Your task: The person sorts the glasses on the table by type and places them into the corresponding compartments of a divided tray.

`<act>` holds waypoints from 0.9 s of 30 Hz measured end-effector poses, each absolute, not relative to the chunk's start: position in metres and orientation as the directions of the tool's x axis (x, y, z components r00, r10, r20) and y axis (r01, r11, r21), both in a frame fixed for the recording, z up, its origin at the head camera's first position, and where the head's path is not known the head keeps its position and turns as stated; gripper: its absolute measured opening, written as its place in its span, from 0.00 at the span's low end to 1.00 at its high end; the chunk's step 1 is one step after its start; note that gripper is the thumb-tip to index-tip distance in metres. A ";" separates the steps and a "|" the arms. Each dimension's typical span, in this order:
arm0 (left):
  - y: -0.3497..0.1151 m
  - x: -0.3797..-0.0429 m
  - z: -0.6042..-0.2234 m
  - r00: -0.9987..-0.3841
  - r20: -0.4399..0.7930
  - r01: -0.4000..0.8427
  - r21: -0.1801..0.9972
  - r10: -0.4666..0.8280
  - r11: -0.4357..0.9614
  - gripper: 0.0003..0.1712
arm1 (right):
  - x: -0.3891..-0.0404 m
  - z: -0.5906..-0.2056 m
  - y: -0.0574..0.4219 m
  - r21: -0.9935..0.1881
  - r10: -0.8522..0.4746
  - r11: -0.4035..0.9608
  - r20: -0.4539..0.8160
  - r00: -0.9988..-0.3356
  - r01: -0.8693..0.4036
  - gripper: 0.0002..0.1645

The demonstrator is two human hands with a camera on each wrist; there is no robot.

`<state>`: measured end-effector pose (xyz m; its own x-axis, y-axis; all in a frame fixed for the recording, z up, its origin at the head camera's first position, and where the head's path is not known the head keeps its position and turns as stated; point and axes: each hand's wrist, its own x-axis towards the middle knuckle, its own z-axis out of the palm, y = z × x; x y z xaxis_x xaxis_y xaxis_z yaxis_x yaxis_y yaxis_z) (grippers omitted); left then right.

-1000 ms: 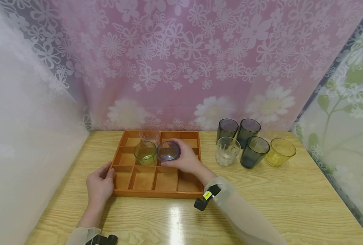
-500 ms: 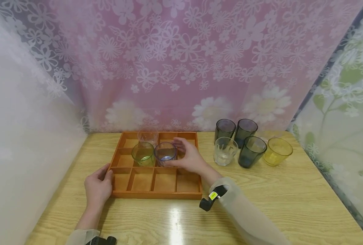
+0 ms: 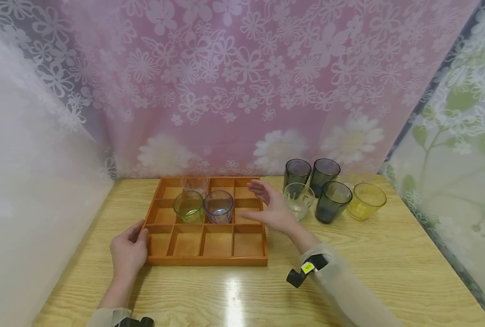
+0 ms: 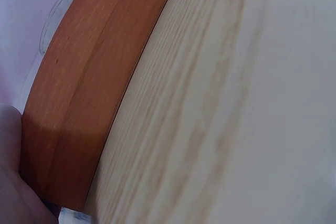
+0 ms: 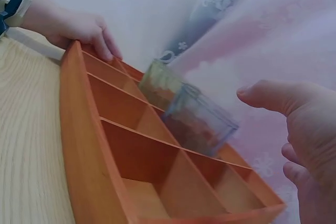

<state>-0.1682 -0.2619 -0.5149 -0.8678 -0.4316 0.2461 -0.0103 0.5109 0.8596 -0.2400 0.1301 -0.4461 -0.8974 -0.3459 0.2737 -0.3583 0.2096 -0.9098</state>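
Note:
A wooden divided tray [image 3: 207,261] lies on the table. My left hand [image 3: 129,250] holds its left side wall, thumb and fingers at the edge; the right wrist view also shows that hand [image 5: 81,27] on the tray's corner. A blue-tinted glass [image 3: 219,206] stands upright in the middle row, third compartment from the left. Beside it on the left is a green-tinted glass [image 3: 188,208], and behind that a clear glass [image 3: 196,184] in the back row. Over the tray's right side is my right hand [image 3: 272,209], thumb and fingers spread, holding nothing, apart from the blue glass.
Right of the tray stand several tumblers: two dark grey ones [image 3: 297,175] at the back, a clear faceted glass [image 3: 298,200], a dark blue-grey tumbler [image 3: 333,203] and a yellow glass [image 3: 366,202]. A floral curtain [image 3: 226,91] hangs behind the wooden table [image 3: 193,295].
My right hand has let go of the blue glass, opened its fingers and drawn back to the right. The glass stays in its compartment. The left hand keeps its hold on the tray.

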 end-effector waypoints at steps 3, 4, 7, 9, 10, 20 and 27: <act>-0.262 -0.169 -0.516 -0.863 0.251 -0.012 0.857 -0.438 0.515 0.18 | -0.235 -0.439 0.142 -0.903 -0.329 0.201 0.303 -0.894 -0.380 0.53; -0.262 -0.169 -0.517 -0.863 0.251 -0.015 0.856 -0.439 0.517 0.18 | -0.234 -0.437 0.146 -0.899 -0.320 0.202 0.314 -0.894 -0.388 0.53; -0.263 -0.169 -0.517 -0.862 0.251 -0.018 0.853 -0.440 0.522 0.18 | -0.231 -0.432 0.158 -0.891 -0.296 0.194 0.346 -0.890 -0.410 0.51; -0.263 -0.169 -0.517 -0.863 0.248 -0.021 0.852 -0.439 0.523 0.18 | -0.230 -0.429 0.166 -0.888 -0.282 0.193 0.357 -0.890 -0.418 0.51; -0.263 -0.169 -0.517 -0.864 0.248 -0.021 0.852 -0.439 0.523 0.18 | -0.229 -0.428 0.171 -0.888 -0.275 0.195 0.359 -0.892 -0.417 0.51; -0.262 -0.168 -0.515 -0.865 0.250 -0.012 0.856 -0.434 0.517 0.17 | -0.221 -0.427 0.211 -0.869 -0.163 0.281 0.375 -0.912 -0.408 0.50; -0.261 -0.168 -0.514 -0.870 0.239 -0.020 0.856 -0.431 0.517 0.18 | -0.222 -0.433 0.228 -0.867 -0.087 0.343 0.353 -0.932 -0.361 0.51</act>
<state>-0.1678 -0.2611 -0.5145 -0.8701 -0.4309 0.2394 -0.0205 0.5168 0.8558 -0.2215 0.2280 -0.4333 -0.9315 -0.0867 0.3532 -0.3608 0.3426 -0.8674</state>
